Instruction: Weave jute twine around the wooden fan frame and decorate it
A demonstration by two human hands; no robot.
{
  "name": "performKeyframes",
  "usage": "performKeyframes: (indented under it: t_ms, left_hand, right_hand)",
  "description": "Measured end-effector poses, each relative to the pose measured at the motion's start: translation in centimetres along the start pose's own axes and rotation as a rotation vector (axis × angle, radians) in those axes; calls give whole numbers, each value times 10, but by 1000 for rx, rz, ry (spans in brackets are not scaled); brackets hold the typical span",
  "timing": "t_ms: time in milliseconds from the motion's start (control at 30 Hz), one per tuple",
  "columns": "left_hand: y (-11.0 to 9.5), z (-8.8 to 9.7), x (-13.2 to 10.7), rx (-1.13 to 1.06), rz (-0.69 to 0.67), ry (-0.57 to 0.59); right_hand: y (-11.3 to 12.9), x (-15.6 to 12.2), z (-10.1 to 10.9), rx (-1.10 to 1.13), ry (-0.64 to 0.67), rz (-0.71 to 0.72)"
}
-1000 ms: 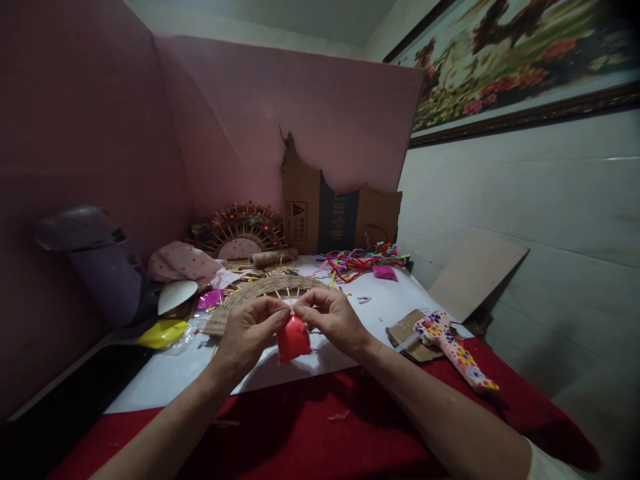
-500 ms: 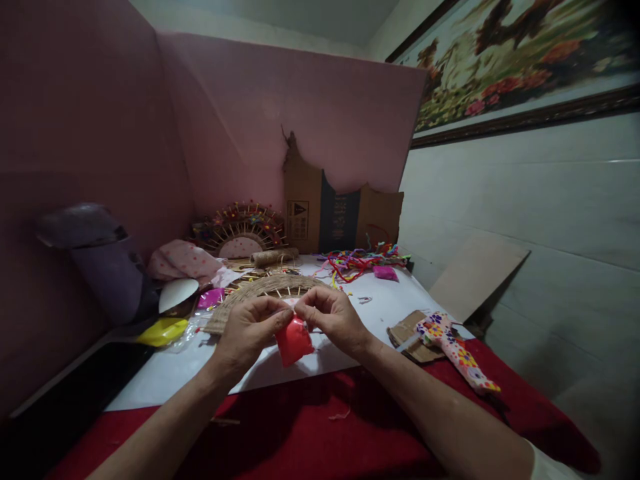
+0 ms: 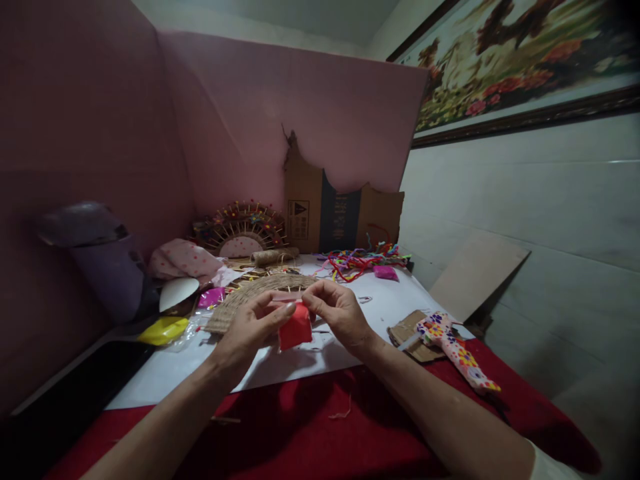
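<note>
A small clear plastic packet with a red filling [image 3: 295,327] hangs upright between my two hands, over the white sheet. At its top left corner, my left hand [image 3: 253,325] pinches the plastic between thumb and fingers. My right hand [image 3: 335,313] is closed on the top right corner. The clear upper edge of the packet is stretched flat between them. Just behind my hands lies an arched piece wound with brown twine [image 3: 235,308], with short sticks along its inner curve; my fingers hide part of it.
Left are a yellow packet [image 3: 163,330], a magenta packet [image 3: 211,298] and a black panel [image 3: 85,383]. Colourful fuzzy stems [image 3: 350,263] lie behind, before upright cardboard [image 3: 305,207]. Right, a flower-patterned glue gun [image 3: 463,357] rests partly on cardboard [image 3: 407,333]. Red cloth [image 3: 300,427] covers the front.
The packet has straightened from a tilt, and its clear top edge is now spread out between my fingers. Both hands remain in nearly the same place.
</note>
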State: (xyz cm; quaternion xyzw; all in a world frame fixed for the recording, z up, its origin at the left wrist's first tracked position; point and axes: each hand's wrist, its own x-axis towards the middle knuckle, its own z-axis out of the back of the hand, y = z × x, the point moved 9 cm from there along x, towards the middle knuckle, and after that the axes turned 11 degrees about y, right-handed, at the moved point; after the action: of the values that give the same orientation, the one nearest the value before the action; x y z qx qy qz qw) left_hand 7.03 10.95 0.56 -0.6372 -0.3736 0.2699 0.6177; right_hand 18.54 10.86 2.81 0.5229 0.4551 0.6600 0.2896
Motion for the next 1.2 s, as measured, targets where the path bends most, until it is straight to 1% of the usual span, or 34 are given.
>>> performKeyframes:
  t_ms: [67,133,200,333,400,567,800,967,1200]
  left_hand:
    - [2,-5,1,-41,2,49]
    - [4,-7,3,-43,2,65]
    - [4,-5,3,-6,3,58]
    - [2,0,2,71,-8,16]
    - [1,0,1,87,-12,16]
    - [-3,-2,0,120,-23,8]
    - [-11,4,-4,224,-42,-102]
    - [-14,1,-3,302,-61,-79]
    - [-13,-1,-2,324,-40,-57]
  right_hand:
    - [1,0,-1,7,3,-4]
    - [0,0,-4,0,29,-15]
    - [0,0,-5,-40,35,-11]
    - [0,-1,-1,-125,7,-5]
    - [-1,0,1,-145,4,-14]
    - [-6,0,-3,-94,42,-48]
    - [-7,0,-10,-59,91,-64]
    - [-7,0,-11,-89,95,-42]
    - [-4,-1,-10,-117,81,-9]
